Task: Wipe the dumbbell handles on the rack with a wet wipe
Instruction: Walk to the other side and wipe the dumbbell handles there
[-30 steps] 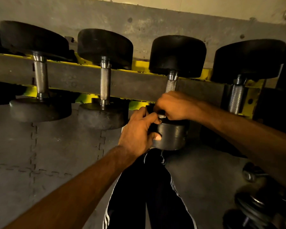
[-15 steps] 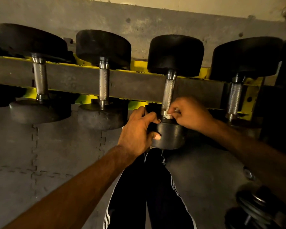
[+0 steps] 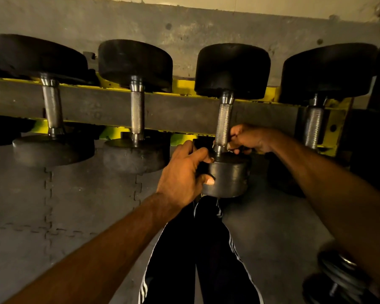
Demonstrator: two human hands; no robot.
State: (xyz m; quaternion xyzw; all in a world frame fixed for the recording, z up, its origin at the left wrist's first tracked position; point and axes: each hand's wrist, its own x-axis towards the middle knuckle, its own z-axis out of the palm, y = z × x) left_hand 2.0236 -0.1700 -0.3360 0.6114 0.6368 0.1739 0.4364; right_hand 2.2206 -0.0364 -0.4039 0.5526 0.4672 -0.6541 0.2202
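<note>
Wiping in hand on the third knurled steel dumbbell handle [image 3: 224, 121] from the left, judging by both hands gathered at that one dumbbell. Steadies its near black round rubber head [image 3: 230, 176] with the left hand [image 3: 182, 174], fingers curled over the top edge, thumb pressed to the side. Holds the right hand [image 3: 252, 139] curled just beside the low end of that handle, fingertips at the steel collar, pinching a pale scrap, probably the white wet wipe [image 3: 228, 147], though too small to tell for certain. Hands apart, one on each side of the bar.

Found lying across the long dark steel rack rail [image 3: 173, 110] with yellow-painted frame behind, far head up by the grey concrete wall [image 3: 184, 29], near head out over the floor.

Calls next, by the look of it, for wrapping the wipe round the bar and drawing it up the bare knurled length toward the far head while bracing the near head against rolling; then for shifting to another handle. No telling which of the others are already clean.

Counting: four dumbbells with handles in sight on the rail, so four handles; four far heads, three near heads plain, the fourth near one lost in shadow. More dark heads cut by both edges, not countable. Two hands. One wipe at most. Low right, a blurred stack of dark weight plates [image 3: 342, 279], number unreadable. Two legs in black trousers with white side stripes [image 3: 206, 249], over grey interlocking floor mats [image 3: 31, 194].
</note>
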